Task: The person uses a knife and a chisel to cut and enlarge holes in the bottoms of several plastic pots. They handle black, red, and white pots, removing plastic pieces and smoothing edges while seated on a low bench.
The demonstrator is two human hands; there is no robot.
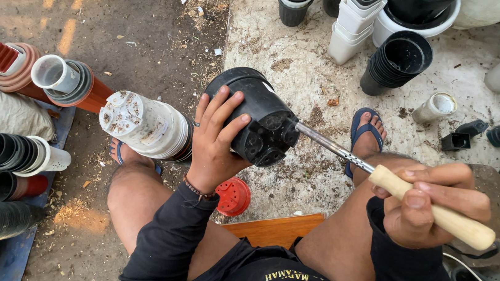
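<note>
My left hand grips a black plastic plant pot held on its side, its holed bottom turned toward me. My right hand is closed around the pale wooden handle of a metal rod tool. The rod's tip rests against the pot's bottom near one of the holes. I sit with bare knees apart, both feet in blue sandals on the ground.
A stack of white pots lies on its side by my left knee, beside orange and black pot stacks. More black and white pot stacks stand ahead. A small red pot lies between my legs, near a wooden board.
</note>
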